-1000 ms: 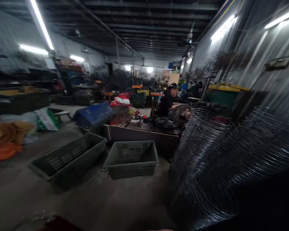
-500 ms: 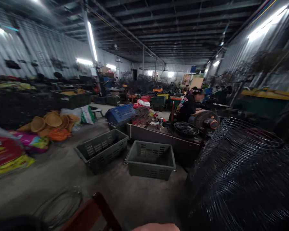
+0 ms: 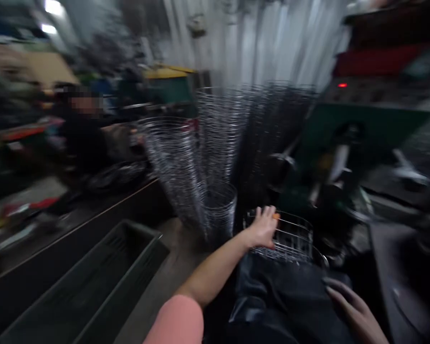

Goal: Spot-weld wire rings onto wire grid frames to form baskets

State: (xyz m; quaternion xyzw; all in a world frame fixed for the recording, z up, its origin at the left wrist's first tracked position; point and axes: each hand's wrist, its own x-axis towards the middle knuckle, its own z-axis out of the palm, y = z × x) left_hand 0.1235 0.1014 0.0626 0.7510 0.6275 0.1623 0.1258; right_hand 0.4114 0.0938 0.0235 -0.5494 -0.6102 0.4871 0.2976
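Reaching over a wire basket at the lap, the person's left hand has its fingers and thumb spread across the near side of the rim, with an orange bit at the fingertips. The basket is rounded, of thin bright metal rods crossing in an open grid, and sits just beyond a smooth, dark, creased cloth with a leathery sheen. The right hand is at the cloth's right edge, blurred; whether it pinches anything cannot be told.

Beyond stand tall, tapering stacks of wire rings, ribbed and glinting, before a grey corrugated wall. A green machine with a small red light rises to the right. At lower left lies a plastic crate, long, dull green and straight-sided; a co-worker in dark clothing is beyond it.

Half a second ago only a sliver of skin showed at the bottom edge. The view has since swung right: the wire stacks are now mid-frame, the co-worker appears to the left, and the basket and machine have come into sight.
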